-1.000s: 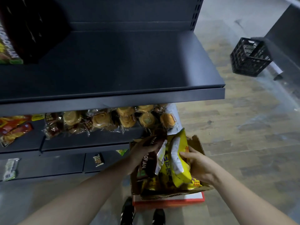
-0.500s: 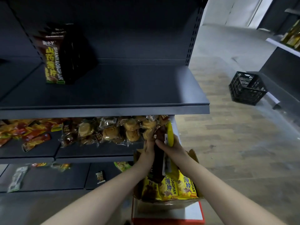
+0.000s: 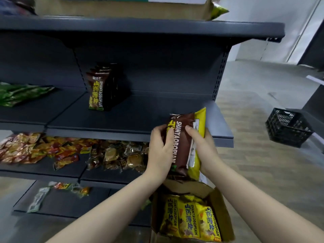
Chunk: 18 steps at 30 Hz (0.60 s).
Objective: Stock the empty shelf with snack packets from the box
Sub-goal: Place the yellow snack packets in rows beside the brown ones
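Note:
Both my hands clasp a bunch of snack packets (image 3: 182, 144), brown ones in front and yellow ones behind, held upright just in front of the dark shelf's front edge (image 3: 133, 135). My left hand (image 3: 160, 151) presses the brown side, and my right hand (image 3: 204, 148) wraps the yellow side. A row of brown packets (image 3: 103, 88) stands upright near the back left of that shelf. Below my arms the open cardboard box (image 3: 222, 207) holds yellow packets (image 3: 188, 220).
The shelf below carries wrapped buns (image 3: 119, 155) and red snack packs (image 3: 29, 148). Green packets (image 3: 19, 93) lie on the left bay. A cardboard box (image 3: 122, 6) sits on the top shelf. A black plastic crate (image 3: 287, 127) stands on the floor at the right.
My hands have lifted the bunch of packets out of the box up to the level of the shelf. The view has tilted up, showing the top shelf.

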Each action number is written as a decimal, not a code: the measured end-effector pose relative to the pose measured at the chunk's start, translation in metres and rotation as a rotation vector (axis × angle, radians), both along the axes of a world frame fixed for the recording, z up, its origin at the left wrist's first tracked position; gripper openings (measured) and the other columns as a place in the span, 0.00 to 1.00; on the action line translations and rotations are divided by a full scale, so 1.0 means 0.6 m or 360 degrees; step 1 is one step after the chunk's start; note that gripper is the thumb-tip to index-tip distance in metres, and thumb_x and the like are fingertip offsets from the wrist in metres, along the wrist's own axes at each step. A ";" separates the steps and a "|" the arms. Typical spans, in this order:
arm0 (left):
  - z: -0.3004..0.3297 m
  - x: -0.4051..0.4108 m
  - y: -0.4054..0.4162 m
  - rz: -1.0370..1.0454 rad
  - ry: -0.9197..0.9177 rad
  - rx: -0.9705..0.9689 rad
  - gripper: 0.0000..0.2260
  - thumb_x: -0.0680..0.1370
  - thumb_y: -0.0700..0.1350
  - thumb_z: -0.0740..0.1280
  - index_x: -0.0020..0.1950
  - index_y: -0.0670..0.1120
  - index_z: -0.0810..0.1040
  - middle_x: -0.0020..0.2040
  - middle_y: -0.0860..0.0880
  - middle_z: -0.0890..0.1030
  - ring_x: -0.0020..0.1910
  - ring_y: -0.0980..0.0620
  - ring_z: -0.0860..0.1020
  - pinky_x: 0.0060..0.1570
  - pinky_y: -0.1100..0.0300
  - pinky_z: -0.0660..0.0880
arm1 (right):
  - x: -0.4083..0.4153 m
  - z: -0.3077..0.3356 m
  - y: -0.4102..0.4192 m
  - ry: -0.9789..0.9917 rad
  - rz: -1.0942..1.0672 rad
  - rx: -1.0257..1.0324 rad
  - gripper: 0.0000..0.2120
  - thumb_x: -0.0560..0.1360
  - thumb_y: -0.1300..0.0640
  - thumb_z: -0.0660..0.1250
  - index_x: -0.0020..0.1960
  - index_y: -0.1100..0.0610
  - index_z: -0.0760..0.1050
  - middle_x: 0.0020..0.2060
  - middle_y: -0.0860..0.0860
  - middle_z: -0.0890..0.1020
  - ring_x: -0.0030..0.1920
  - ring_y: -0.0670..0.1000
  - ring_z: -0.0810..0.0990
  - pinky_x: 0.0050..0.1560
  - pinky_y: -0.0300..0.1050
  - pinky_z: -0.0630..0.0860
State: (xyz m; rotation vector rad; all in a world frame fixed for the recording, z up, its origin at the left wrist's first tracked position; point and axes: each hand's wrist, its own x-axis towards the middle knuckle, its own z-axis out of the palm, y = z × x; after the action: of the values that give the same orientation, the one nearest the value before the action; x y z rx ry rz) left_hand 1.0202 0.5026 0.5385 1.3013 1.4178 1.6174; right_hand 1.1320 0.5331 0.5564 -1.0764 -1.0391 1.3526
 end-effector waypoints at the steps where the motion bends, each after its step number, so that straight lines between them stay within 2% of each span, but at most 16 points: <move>1: 0.011 -0.009 0.002 -0.0026 0.0054 -0.0009 0.21 0.74 0.63 0.59 0.61 0.54 0.71 0.58 0.52 0.75 0.59 0.55 0.74 0.62 0.50 0.73 | -0.009 0.011 0.006 0.0090 -0.0009 -0.0042 0.10 0.74 0.54 0.70 0.55 0.51 0.76 0.48 0.52 0.85 0.48 0.53 0.85 0.53 0.52 0.81; 3: 0.032 -0.029 0.009 -0.0194 0.0152 -0.0103 0.30 0.69 0.67 0.61 0.67 0.55 0.68 0.61 0.53 0.74 0.61 0.56 0.74 0.63 0.51 0.72 | -0.030 0.027 0.019 0.0226 -0.0017 -0.0115 0.14 0.74 0.52 0.70 0.58 0.53 0.76 0.49 0.55 0.85 0.48 0.56 0.85 0.53 0.56 0.80; 5: 0.050 -0.054 0.017 -0.0438 0.0193 -0.0293 0.42 0.62 0.68 0.65 0.73 0.56 0.59 0.64 0.54 0.72 0.62 0.55 0.74 0.64 0.52 0.72 | -0.055 0.037 0.034 0.0237 0.0012 -0.0177 0.20 0.73 0.49 0.71 0.61 0.53 0.74 0.50 0.56 0.84 0.49 0.58 0.84 0.55 0.59 0.80; 7: 0.061 -0.085 0.023 -0.0616 0.0234 -0.0455 0.53 0.57 0.65 0.70 0.76 0.54 0.49 0.66 0.54 0.68 0.64 0.56 0.71 0.63 0.57 0.72 | -0.078 0.042 0.053 0.0090 0.0105 -0.0219 0.24 0.71 0.43 0.71 0.63 0.52 0.72 0.52 0.55 0.83 0.50 0.57 0.84 0.56 0.58 0.79; 9: 0.063 -0.117 0.029 -0.0701 0.0248 -0.0525 0.59 0.56 0.58 0.75 0.76 0.51 0.41 0.65 0.56 0.64 0.62 0.60 0.68 0.58 0.66 0.71 | -0.100 0.048 0.069 -0.0136 0.0245 -0.0208 0.27 0.70 0.38 0.69 0.64 0.50 0.69 0.53 0.54 0.83 0.50 0.57 0.83 0.58 0.56 0.78; 11: 0.061 -0.150 0.035 -0.0722 0.0240 -0.0494 0.58 0.59 0.52 0.76 0.76 0.49 0.39 0.61 0.62 0.61 0.57 0.67 0.67 0.49 0.73 0.70 | -0.125 0.056 0.084 -0.0309 0.0383 -0.0169 0.31 0.68 0.33 0.68 0.64 0.50 0.69 0.53 0.53 0.82 0.51 0.56 0.83 0.59 0.56 0.78; 13: 0.059 -0.187 0.042 -0.0710 0.0201 -0.0440 0.58 0.57 0.52 0.77 0.75 0.53 0.41 0.59 0.65 0.62 0.55 0.68 0.68 0.45 0.73 0.72 | -0.153 0.063 0.098 -0.0408 0.0441 -0.0131 0.34 0.67 0.32 0.69 0.64 0.52 0.70 0.52 0.53 0.83 0.50 0.55 0.84 0.57 0.56 0.79; 15: 0.058 -0.229 0.048 -0.0608 0.0236 -0.0411 0.55 0.60 0.49 0.78 0.74 0.56 0.42 0.62 0.61 0.65 0.58 0.65 0.70 0.51 0.71 0.72 | -0.184 0.070 0.114 -0.0473 0.0426 -0.0091 0.30 0.69 0.36 0.69 0.63 0.52 0.71 0.52 0.53 0.83 0.49 0.56 0.84 0.55 0.56 0.80; 18: 0.048 -0.302 0.071 -0.0224 0.0322 -0.0311 0.50 0.68 0.40 0.75 0.76 0.52 0.41 0.65 0.55 0.65 0.62 0.57 0.67 0.57 0.63 0.67 | -0.228 0.085 0.140 -0.0448 0.0403 -0.0087 0.23 0.74 0.41 0.67 0.61 0.55 0.73 0.51 0.55 0.83 0.48 0.56 0.83 0.48 0.51 0.81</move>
State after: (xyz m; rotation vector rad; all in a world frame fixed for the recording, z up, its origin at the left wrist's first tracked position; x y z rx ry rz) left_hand 0.8392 0.5451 0.5673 1.4442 1.5240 1.2508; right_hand 0.9954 0.6172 0.6077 -1.2323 -1.3896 1.4637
